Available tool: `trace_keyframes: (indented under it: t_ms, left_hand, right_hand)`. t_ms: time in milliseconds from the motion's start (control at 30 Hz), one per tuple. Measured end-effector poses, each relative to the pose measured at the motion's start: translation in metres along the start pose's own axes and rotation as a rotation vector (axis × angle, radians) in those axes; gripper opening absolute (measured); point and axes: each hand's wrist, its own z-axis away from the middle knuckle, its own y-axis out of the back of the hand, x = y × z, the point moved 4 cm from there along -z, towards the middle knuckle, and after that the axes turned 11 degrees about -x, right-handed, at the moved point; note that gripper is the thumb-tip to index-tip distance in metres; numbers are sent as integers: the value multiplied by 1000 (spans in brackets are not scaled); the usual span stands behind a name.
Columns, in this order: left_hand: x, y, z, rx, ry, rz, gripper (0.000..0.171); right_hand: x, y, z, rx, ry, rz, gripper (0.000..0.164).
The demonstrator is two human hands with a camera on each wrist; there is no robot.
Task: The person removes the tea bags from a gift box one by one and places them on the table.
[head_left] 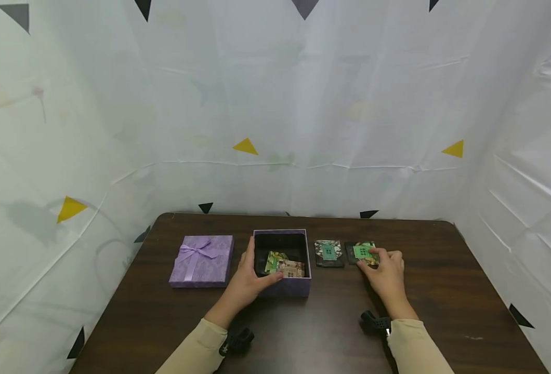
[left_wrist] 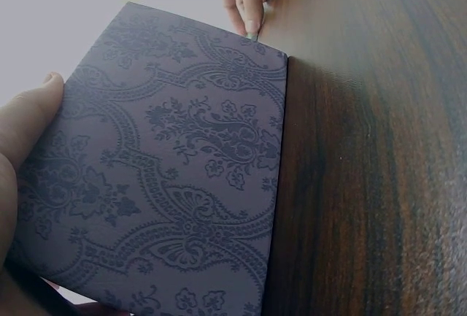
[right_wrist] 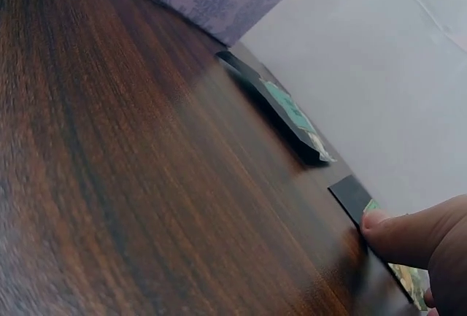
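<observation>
My left hand (head_left: 247,280) grips an open purple box (head_left: 285,289) at its left side, with the thumb over the front rim. The box's patterned wall (left_wrist: 175,163) fills much of the left wrist view. Inside its black interior lie small packets with printed pictures, a green-and-yellow one (head_left: 273,261) and a brownish one (head_left: 291,268). To the right, my right hand (head_left: 388,275) pinches a flat black packet (head_left: 352,253) with a green label, thumb at its near edge. Another black packet (head_left: 329,254) with a teal label lies flat between the box and that hand.
A purple lid (head_left: 205,262) with a ribbon bow lies left of the box. All of it stands on a dark wooden table (head_left: 444,291), near its far edge. White cloth (head_left: 275,104) with coloured triangles hangs behind and at both sides.
</observation>
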Motion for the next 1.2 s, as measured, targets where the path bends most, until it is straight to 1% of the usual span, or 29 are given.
trace_keyframes:
  t_ms: [133, 267, 400, 567, 600, 667, 733, 767, 900, 1000, 1067, 1200]
  left_hand:
    - [0, 1, 0, 0, -3, 2, 130]
    - [0, 2, -1, -2, -6, 3, 129]
    - [-3, 1, -3, 5, -18, 1, 129]
    - [-3, -1, -5, -10, -28, 10, 128]
    - [-4, -1, -5, -11, -27, 5, 128]
    - [-4, -1, -5, -10, -21, 4, 130]
    - [-5, 0, -5, -2, -13, -8, 131]
    - [-5, 0, -5, 3, -10, -13, 132]
    - [-6, 1, -5, 10, -13, -34, 135]
    - [-7, 0, -5, 11, -7, -34, 139]
    - [-7, -1, -5, 13, -1, -27, 141]
    - [-5, -2, -6, 12, -1, -11, 141]
  right_hand:
    - [-1, 1, -1, 12, 13, -8, 58]
    - [-1, 2, -1, 38, 21, -40, 55]
    - [-2, 4, 1, 69, 37, -99, 45]
    - [-5, 11, 6, 155, 54, -191, 31]
    - [-7, 13, 7, 169, 54, -195, 29]
    - [-13, 16, 8, 170, 70, -203, 27]
    - [-22, 19, 8, 143, 87, -196, 27]
    - [-28, 21, 7, 117, 101, -194, 27]
    - [-58, 29, 10, -47, 172, -179, 30]
    - [-85, 33, 17, -147, 240, -178, 28]
    - [-104, 34, 22, -186, 278, -171, 26]
    - [-137, 33, 30, -231, 339, -162, 23]
